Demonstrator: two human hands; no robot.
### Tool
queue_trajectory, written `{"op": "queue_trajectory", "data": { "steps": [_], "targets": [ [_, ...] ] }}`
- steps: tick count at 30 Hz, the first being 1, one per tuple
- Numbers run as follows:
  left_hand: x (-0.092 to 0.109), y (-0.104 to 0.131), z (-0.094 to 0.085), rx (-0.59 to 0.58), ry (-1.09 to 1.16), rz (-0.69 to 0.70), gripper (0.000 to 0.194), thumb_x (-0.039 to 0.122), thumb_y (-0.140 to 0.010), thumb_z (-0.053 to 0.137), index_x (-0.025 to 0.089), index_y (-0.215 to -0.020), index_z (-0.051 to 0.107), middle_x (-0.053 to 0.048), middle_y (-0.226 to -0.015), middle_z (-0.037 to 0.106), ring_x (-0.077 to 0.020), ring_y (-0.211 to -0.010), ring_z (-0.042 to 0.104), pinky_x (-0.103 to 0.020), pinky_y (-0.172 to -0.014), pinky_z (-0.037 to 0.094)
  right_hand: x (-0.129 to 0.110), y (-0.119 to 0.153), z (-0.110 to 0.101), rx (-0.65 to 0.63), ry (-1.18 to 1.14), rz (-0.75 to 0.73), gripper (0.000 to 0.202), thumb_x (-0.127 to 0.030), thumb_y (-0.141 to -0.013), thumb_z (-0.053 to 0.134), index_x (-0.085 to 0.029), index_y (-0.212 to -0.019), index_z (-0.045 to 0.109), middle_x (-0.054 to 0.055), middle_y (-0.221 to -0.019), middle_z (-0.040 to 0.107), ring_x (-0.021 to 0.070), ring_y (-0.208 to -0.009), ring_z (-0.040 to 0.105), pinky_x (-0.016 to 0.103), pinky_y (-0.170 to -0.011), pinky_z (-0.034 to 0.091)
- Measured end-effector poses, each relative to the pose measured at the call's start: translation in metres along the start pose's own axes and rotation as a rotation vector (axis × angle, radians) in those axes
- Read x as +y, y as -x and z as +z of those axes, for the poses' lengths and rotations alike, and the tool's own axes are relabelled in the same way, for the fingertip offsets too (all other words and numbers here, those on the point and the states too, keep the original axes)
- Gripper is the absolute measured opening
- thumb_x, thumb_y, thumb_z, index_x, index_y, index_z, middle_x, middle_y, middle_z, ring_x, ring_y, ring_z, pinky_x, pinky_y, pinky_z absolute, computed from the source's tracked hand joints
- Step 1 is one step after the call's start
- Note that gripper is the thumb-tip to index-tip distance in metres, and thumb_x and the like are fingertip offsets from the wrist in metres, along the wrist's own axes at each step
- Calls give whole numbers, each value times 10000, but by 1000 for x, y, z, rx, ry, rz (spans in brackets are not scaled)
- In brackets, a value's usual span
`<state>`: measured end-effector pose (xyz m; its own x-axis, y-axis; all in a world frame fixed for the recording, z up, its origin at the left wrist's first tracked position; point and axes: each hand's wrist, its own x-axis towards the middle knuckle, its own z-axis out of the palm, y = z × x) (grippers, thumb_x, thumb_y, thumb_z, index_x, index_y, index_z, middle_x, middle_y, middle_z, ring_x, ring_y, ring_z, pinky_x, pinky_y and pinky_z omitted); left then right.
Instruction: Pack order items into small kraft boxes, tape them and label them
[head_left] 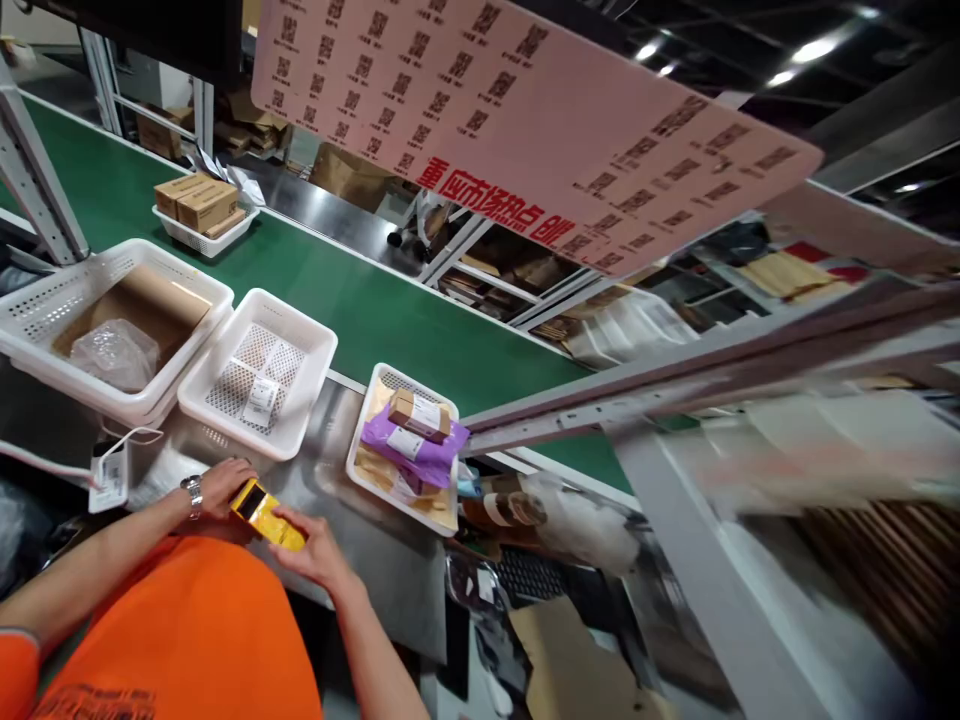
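A small yellow package (268, 515) with a dark patch at one end is held low in front of my orange shirt, over the metal table edge. My left hand (225, 487), with a silver watch at the wrist, has its fingers closed on the package's dark-patched end. The opposite end is gripped by my right hand (309, 545), thumb and fingers pressed on it. Just beyond my hands sits a white basket (319, 345) with a labelled clear bag (260, 400) inside.
A larger white basket (217, 300) holding cardboard and plastic stands at left. Right of centre, another basket (361, 420) holds a purple parcel (401, 440) and small box. Behind runs a green conveyor (315, 270). A metal frame post crosses at right; a pink board hangs overhead.
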<state>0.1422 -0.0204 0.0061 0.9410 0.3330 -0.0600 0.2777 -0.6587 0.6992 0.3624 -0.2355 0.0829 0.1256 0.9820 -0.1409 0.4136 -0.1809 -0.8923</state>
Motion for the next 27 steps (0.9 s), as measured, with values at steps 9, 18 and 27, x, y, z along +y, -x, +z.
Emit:
{"op": "queue_trajectory", "data": {
  "steps": [9,18,27],
  "targets": [
    [-56,30,-10,-16,-62,-319,942,271,-618,938,226,-1514,653,-187,-1507,728,-457,-1424,658,-533,-1261,472,14,-17,-8,-81,237,78,533,-267,-706,834,-267,-1234,908,26,-902,893,251,-749,801,343,-772,643],
    [-4,5,48,-106,-277,-204,1297,379,-648,962,159,-1782,374,-319,-1834,346,-605,-1698,253,-790,-1375,123,10,-21,-1,-97,248,141,546,-293,-739,834,-276,-1281,894,56,-1038,913,327,-911,852,394,-875,640],
    [-17,-4,60,-91,-328,-232,1060,424,-815,921,224,-1756,476,-247,-1866,342,-531,-1723,255,-742,-1381,153,8,-13,-14,-44,257,226,510,-197,-614,870,-233,-1119,939,30,-769,839,260,-725,770,318,-690,545]
  ]
}}
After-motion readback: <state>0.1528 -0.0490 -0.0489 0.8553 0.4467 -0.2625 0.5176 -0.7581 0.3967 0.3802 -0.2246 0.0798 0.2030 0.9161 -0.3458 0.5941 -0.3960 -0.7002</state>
